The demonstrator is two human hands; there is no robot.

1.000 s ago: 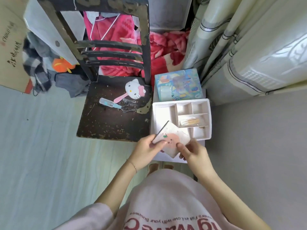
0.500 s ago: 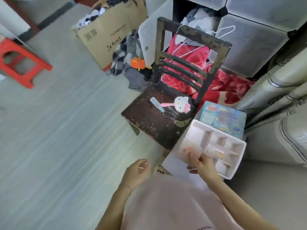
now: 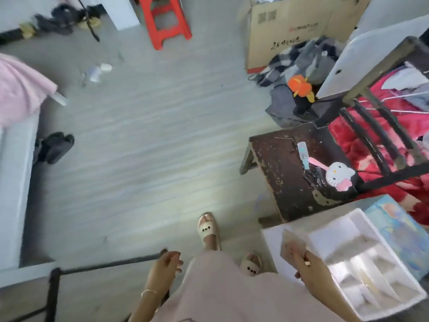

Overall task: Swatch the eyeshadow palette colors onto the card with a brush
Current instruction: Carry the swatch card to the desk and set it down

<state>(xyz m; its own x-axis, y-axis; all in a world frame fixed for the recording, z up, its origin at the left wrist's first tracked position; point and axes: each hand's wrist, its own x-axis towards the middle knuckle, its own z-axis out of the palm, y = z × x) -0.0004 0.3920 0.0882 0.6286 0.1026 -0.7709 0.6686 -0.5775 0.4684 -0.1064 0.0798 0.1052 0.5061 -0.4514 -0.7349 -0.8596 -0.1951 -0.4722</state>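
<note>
- At the lower right of the head view, the right hand (image 3: 310, 266) curls its fingers round one pale, flat palette (image 3: 293, 246), thumb side on its near edge; the item is blurred, so its colours cannot be read.
- The palette is held just above the near left corner of one white divided tray (image 3: 362, 225), whose compartments number several; the count is unclear through the blur.
- The tray rests on one white surface (image 3: 271, 238), with one pastel printed box (image 3: 401, 231) touching its far side.
- At the lower middle, the left hand (image 3: 166, 267) hangs with loosely bent fingers that hold nothing, beside the end of one dark metal bar (image 3: 109, 264); one thin bracelet (image 3: 148, 292) circles that wrist.
- Between the hands, two feet in two beige slippers (image 3: 208, 231) stand on the grey floor (image 3: 139, 147).
- Farther out to the right, one dark worn wooden chair (image 3: 283, 173) carries one cat-faced hand mirror (image 3: 337, 175) and one small pale blue tube (image 3: 303, 154), lying just beside each other.
- Behind the chair lies one red blanket (image 3: 348, 140).
- At the far edge stand one red plastic stool (image 3: 167, 19) and one cardboard box (image 3: 290, 26).
</note>
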